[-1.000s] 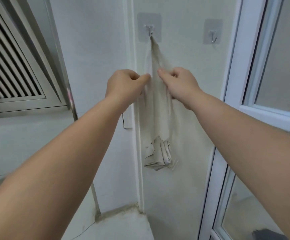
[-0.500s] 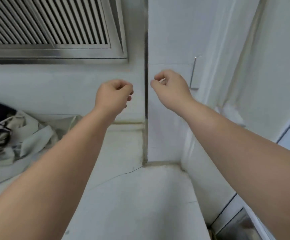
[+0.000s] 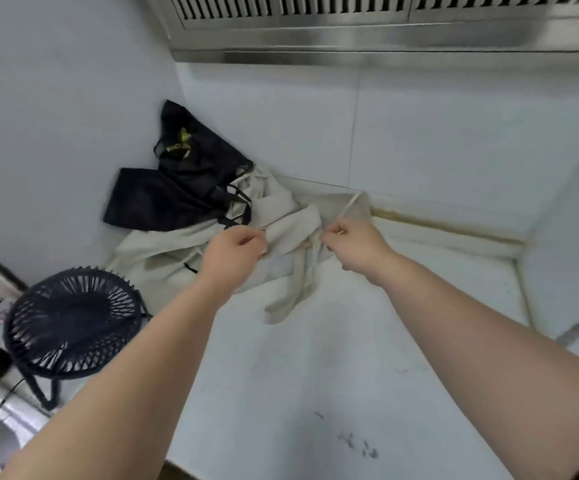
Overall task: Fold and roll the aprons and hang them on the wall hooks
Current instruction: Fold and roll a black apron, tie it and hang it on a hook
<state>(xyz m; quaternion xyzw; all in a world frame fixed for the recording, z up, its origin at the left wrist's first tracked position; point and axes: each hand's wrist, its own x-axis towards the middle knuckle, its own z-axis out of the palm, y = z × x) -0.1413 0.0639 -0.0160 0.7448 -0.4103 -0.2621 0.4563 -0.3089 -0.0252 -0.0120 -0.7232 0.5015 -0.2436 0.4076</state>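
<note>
1. My left hand [image 3: 236, 252] has its fingers curled round a fold of the crumpled beige cloth apron [image 3: 163, 258]. The apron lies heaped on the white bench [image 3: 298, 375], pushed into the corner below the steel ventilation hood [image 3: 385, 39].
2. My right hand [image 3: 355, 245] has its fingers closed in a tight pinch on the thin beige tie strap [image 3: 350, 204], which runs from my fingertips up toward the back wall.
3. No wall hooks are in view. I judge that I am only gathering this apron, with the folding and rolling not yet begun.
4. The black fabric apron [image 3: 177, 199] lies touching the beige one at its back left, with thin black straps across the beige cloth. If I lift now, those straps may snag and drag both aprons along.
5. If I pull on the tie alone, the cloth could bunch up or the tie could knot, which would spoil a flat fold.
6. The round black wire-grille fan [image 3: 73, 320] stands near the heap on the left. A loose strap swung that way could catch in its grille. I cannot tell whether it is running.
</note>
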